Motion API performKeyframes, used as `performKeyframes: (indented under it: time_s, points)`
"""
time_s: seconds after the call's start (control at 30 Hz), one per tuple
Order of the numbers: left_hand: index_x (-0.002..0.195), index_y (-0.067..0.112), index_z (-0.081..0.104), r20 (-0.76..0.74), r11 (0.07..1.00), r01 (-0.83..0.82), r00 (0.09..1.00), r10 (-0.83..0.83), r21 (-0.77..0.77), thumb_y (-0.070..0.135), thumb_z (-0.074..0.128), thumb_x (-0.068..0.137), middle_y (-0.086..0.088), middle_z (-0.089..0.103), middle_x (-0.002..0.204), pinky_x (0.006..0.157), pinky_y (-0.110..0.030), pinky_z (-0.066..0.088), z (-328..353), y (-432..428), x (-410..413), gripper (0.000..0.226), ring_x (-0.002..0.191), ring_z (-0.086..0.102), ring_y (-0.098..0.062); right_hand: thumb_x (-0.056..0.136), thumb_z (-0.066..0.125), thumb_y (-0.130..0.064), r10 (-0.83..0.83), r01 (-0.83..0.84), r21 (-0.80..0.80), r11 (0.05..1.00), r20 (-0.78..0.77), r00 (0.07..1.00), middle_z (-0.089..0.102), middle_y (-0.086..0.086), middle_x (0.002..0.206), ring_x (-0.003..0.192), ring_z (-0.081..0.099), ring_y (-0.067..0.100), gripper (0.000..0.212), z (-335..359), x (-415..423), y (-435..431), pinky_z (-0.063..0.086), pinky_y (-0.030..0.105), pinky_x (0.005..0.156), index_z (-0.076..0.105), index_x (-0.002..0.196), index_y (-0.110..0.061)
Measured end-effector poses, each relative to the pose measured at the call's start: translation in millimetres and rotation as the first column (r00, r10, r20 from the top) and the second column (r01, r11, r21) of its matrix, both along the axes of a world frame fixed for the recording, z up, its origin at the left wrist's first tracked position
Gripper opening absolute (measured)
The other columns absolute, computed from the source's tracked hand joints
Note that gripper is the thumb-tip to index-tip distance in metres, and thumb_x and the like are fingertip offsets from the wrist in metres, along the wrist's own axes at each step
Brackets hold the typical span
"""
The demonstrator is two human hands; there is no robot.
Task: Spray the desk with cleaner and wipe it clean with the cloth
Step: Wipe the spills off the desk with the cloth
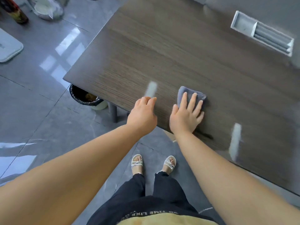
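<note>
Two hands to log. State of the right one?

— My right hand lies flat, fingers spread and straight, palm down on the grey cloth. It pinches nothing; it presses the cloth onto the desk.

Location of the cloth?

— On the tabletop, close to the near edge and well apart from the far right corner. It is bunched under my fingers, and its far side shows beyond the fingertips.

And the left?

— My left hand sits over the near edge, to the left of the cloth and apart from it. Its fingers are bent and the frame is blurred there, so I cannot tell whether they hold anything. A pale strip lies on the tabletop just beside the fingertips. A second pale strip lies near the near edge, to the right of my right arm. What either strip is, I cannot tell.

Other items?

— A white-rimmed recess is set into the tabletop near the far right corner. A bin with a black liner stands on the tiled floor, partly under the near left corner.
</note>
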State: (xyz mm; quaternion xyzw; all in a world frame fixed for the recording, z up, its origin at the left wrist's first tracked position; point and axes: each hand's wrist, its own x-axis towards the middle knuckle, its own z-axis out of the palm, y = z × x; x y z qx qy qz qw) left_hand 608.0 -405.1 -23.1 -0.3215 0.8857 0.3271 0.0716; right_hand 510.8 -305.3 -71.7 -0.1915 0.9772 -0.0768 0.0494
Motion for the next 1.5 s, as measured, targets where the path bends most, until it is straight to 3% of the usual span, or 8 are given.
performKeyframes:
  time_s: [0.2, 0.33, 0.43, 0.67, 0.93, 1.17, 1.4, 1.5]
  points:
    - [0.142, 0.017, 0.033, 0.029, 0.996, 0.077, 0.997, -0.076, -0.053, 0.014, 0.047, 0.088, -0.004, 0.034, 0.144, 0.106, -0.038, 0.029, 1.4, 11.3, -10.2, 0.056, 0.133, 0.026, -0.027, 0.1, 0.023, -0.044, 0.864, -0.859, 0.098, 0.502, -0.092, 0.495, 0.037, 0.004, 0.149, 0.136, 0.03, 0.032, 0.045, -5.9, -54.3, 113.7, 0.025, 0.05, 0.108, 0.039, 0.138, -0.026]
    - [0.142, 0.017, 0.034, 0.028, 0.985, 0.151, 0.988, -0.149, -0.08, 0.015, 0.046, 0.089, -0.003, 0.034, 0.144, 0.107, -0.034, 0.026, 0.5, 27.0, -21.4, 0.054, 0.133, 0.025, -0.026, 0.1, 0.022, -0.045, 0.313, -0.307, 0.096, 0.947, -0.062, 0.948, 0.027, 0.005, 0.155, 0.142, 0.023, 0.032, 0.052, 0.5, -87.5, 148.9, 0.026, 0.055, 0.109, 0.037, 0.144, -0.022]
    - [0.142, 0.017, 0.033, 0.016, 0.981, 0.186, 0.983, -0.185, -0.058, 0.014, 0.045, 0.089, -0.002, 0.033, 0.145, 0.106, -0.033, 0.027, 0.6, 41.2, -33.8, 0.054, 0.135, 0.021, -0.024, 0.098, 0.037, -0.037, -0.213, 0.213, 0.002, 0.977, -0.034, 0.977, 0.018, 0.004, 0.158, 0.145, 0.014, 0.031, 0.052, -1.1, -46.9, 94.3, 0.017, 0.055, 0.113, 0.03, 0.148, -0.024]
    - [0.141, 0.017, 0.035, -0.065, 0.967, 0.25, 0.965, -0.253, -0.051, 0.014, 0.044, 0.091, -0.004, 0.026, 0.148, 0.106, -0.031, 0.026, 9.0, 65.8, -65.6, 0.051, 0.137, 0.018, -0.022, 0.095, 0.036, -0.038, 0.765, -0.76, 0.092, 0.644, -0.108, 0.635, 0.037, 0.003, 0.151, 0.138, 0.03, 0.031, 0.046, -7.1, -39.0, 136.9, 0.027, 0.05, 0.109, 0.034, 0.14, -0.028]
    - [0.14, 0.019, 0.034, 0.103, 0.941, 0.313, 0.948, -0.301, -0.126, 0.024, 0.047, 0.09, -0.005, 0.027, 0.147, 0.109, -0.036, 0.023, -0.4, 89.4, -75.0, 0.053, 0.136, 0.018, -0.026, 0.097, 0.031, -0.041, -0.309, 0.31, 0.045, 0.95, -0.037, 0.95, 0.016, 0.004, 0.159, 0.145, 0.012, 0.032, 0.055, -0.5, -68.2, 160.5, 0.018, 0.054, 0.112, 0.028, 0.149, -0.024]
    - [0.137, 0.02, 0.038, 0.101, 0.946, 0.278, 0.959, -0.264, -0.169, 0.024, 0.05, 0.087, -0.005, 0.025, 0.148, 0.11, -0.037, 0.019, 3.9, 113.5, -102.8, 0.051, 0.136, 0.016, -0.026, 0.097, 0.031, -0.042, 0.664, -0.658, 0.093, 0.748, -0.093, 0.742, 0.033, 0.002, 0.152, 0.139, 0.03, 0.03, 0.045, -6.0, -64.0, 217.5, 0.026, 0.05, 0.109, 0.036, 0.14, -0.029]
    - [0.141, 0.021, 0.033, 0.099, 0.915, 0.381, 0.924, -0.371, -0.133, 0.022, 0.047, 0.088, -0.005, 0.023, 0.149, 0.112, -0.038, 0.018, 3.5, 153.7, -135.5, 0.055, 0.138, 0.013, -0.027, 0.094, 0.03, -0.04, -0.387, 0.388, 0.01, 0.921, -0.051, 0.92, 0.022, 0.006, 0.157, 0.143, 0.018, 0.034, 0.056, -1.5, -120.9, 248.9, 0.02, 0.055, 0.111, 0.036, 0.146, -0.021]
    - [0.142, 0.021, 0.031, 0.08, 0.92, 0.372, 0.928, -0.365, -0.12, 0.021, 0.047, 0.088, -0.005, 0.022, 0.149, 0.112, -0.039, 0.02, 3.6, 175.0, -155.9, 0.056, 0.138, 0.012, -0.027, 0.091, 0.031, -0.044, -0.224, 0.223, -0.026, 0.975, -0.096, 0.97, 0.031, 0.01, 0.153, 0.139, 0.028, 0.039, 0.058, -5.5, -89.1, 210.3, 0.024, 0.058, 0.108, 0.041, 0.143, -0.021]
